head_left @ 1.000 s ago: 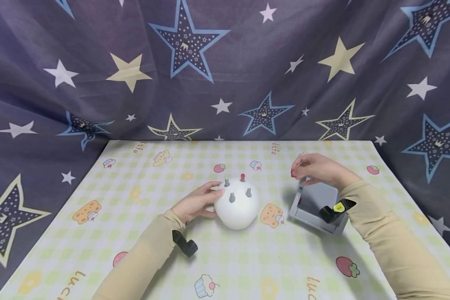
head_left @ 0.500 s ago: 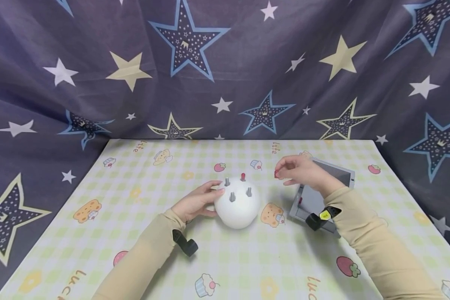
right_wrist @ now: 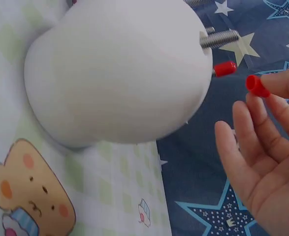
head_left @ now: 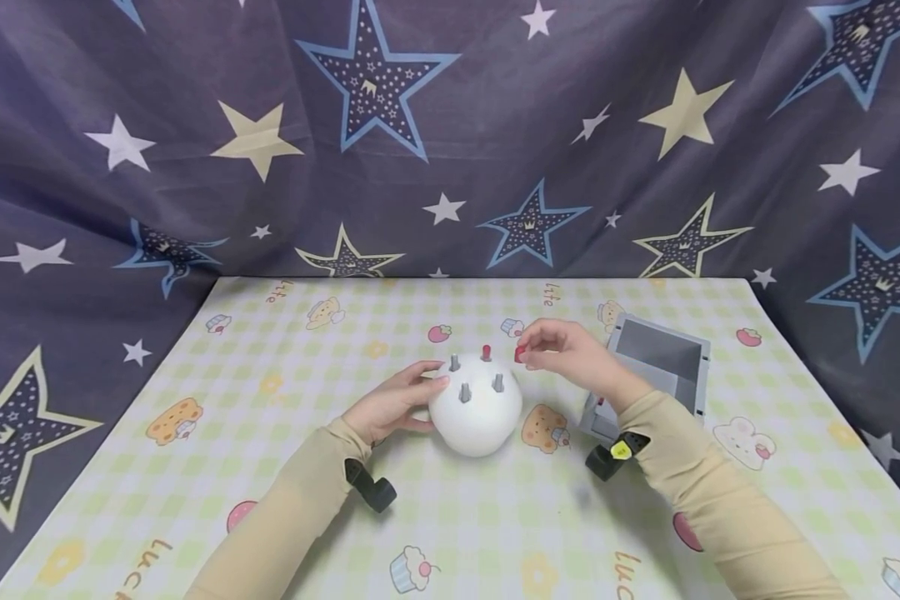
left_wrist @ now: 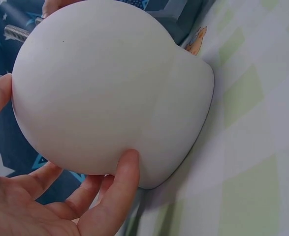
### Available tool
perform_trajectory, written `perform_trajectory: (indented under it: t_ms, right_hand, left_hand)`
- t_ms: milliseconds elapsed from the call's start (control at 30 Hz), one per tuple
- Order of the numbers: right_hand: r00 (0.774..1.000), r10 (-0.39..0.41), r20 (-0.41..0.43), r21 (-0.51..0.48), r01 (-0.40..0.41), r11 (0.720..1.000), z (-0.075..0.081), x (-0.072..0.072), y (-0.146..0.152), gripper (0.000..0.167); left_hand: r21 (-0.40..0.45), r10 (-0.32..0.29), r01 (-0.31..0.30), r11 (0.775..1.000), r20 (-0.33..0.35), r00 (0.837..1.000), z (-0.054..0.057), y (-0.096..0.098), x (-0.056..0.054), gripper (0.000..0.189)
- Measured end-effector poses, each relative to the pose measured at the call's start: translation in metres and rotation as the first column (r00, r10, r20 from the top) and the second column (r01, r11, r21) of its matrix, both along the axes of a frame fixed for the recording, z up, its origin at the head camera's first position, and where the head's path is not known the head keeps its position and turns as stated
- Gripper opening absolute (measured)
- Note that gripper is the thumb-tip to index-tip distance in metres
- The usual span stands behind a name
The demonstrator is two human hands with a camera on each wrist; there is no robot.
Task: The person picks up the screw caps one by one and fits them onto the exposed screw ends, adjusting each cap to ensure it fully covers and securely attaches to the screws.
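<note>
A white rounded body [head_left: 475, 425], like a ball on a short base, stands on the table with several threaded metal bolts [right_wrist: 219, 39] sticking up from its top. On the far bolt sits a red cap [right_wrist: 225, 68]; the others are bare metal. My left hand [head_left: 393, 404] grips the ball's left side, thumb and fingers spread around it, as the left wrist view shows. Between thumb and fingertips my right hand [head_left: 573, 362] pinches a second, hollow red cap [right_wrist: 255, 86], its open end toward the bolts. This cap is just right of the ball's top.
Right of the ball is a grey box [head_left: 663, 346] with compartments, partly covered by the right forearm. A small red piece [head_left: 600, 402] shows in its left part. A checked cloth [head_left: 330, 533] covers the table; a star-patterned curtain [head_left: 435, 167] hangs behind.
My right hand has moved left from over the grey box to beside the ball's top, carrying the red cap. The left hand and the ball have stayed put.
</note>
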State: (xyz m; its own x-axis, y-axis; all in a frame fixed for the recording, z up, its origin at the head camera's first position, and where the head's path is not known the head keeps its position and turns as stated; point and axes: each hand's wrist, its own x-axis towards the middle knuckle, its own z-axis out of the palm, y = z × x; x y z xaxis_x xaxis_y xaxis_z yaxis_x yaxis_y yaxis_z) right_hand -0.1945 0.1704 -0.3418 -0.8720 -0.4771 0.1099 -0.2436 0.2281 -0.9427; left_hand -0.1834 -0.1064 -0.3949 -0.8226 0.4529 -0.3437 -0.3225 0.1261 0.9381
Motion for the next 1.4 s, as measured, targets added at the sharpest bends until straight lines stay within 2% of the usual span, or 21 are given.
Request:
perform_trajectory:
  t_ms: [133,300,600,1000,1400]
  right_hand:
    - [0.999,-0.046,-0.026,0.003,0.046,0.999,-0.001,0.004,-0.005,0.017]
    - [0.991,-0.067,-0.12,0.032,0.071,0.997,-0.001,0.009,-0.012,0.014]
    - [0.971,-0.018,-0.237,0.063,0.034,0.997,0.001,0.017,-0.019,0.011]
    - [0.943,0.016,-0.331,0.075,0.01,0.997,-0.002,0.018,-0.021,0.012]
    - [0.926,0.062,-0.371,0.115,-0.021,0.993,-0.006,0.016,-0.021,0.011]
  left_hand:
    - [0.003,0.003,-0.003,1.0,0.002,1.0,0.001,0.001,0.0,0.059]
    - [0.001,0.002,-0.002,1.0,0.001,1.0,0.001,0.001,0.0,0.058]
    - [0.001,0.002,-0.002,1.0,0.003,1.0,0.0,0.0,0.0,0.059]
    - [0.003,-0.002,0.002,1.0,-0.003,1.0,-0.002,-0.001,-0.001,0.06]
    - [0.003,-0.01,0.01,1.0,0.003,1.0,-0.003,-0.001,-0.002,0.061]
